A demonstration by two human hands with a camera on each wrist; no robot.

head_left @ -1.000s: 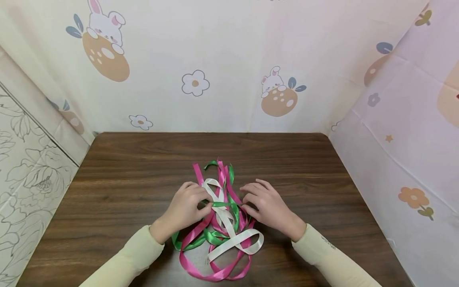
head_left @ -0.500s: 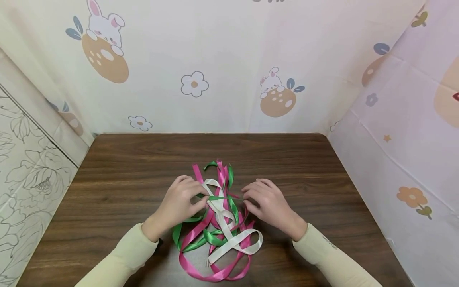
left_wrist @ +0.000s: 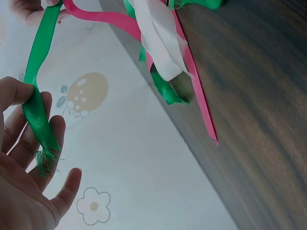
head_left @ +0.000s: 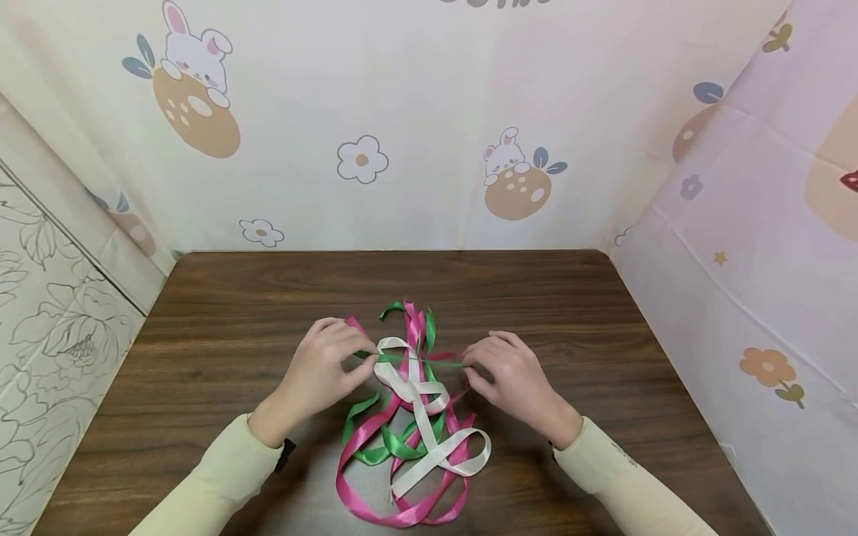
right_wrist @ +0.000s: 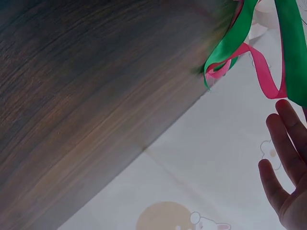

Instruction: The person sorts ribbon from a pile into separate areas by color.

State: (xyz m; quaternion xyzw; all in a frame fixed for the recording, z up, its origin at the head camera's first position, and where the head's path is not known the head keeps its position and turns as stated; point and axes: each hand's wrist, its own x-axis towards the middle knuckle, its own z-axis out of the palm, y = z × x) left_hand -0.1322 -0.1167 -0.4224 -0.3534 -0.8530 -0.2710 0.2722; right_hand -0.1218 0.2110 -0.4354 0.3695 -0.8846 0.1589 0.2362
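My left hand [head_left: 322,365] pinches a green satin ribbon [left_wrist: 43,43] between thumb and fingers, its frayed end lying across the fingers in the left wrist view. From there the ribbon runs taut to my right hand [head_left: 512,380], whose fingertips pinch it farther along. A pink ribbon [right_wrist: 261,72] also meets the right fingertips; whether it is gripped too, I cannot tell. Beneath the stretched strand lies a loose tangle: a white ribbon [head_left: 436,452] looped on top, a long pink loop [head_left: 351,495] toward me, and more green ribbon [head_left: 402,449] underneath.
The pile rests on a dark wood-grain table [head_left: 234,313]. A pale curtain [head_left: 429,89] printed with rabbits and flowers hangs along the back edge, and another printed sheet [head_left: 724,298] hangs at the right. Several ribbon ends [head_left: 412,316] point toward the back.
My hands have drawn apart and moved slightly toward the back, the left going farther. The green strand between them has lengthened and tightened. Green loops at the pile's left have been pulled inward.
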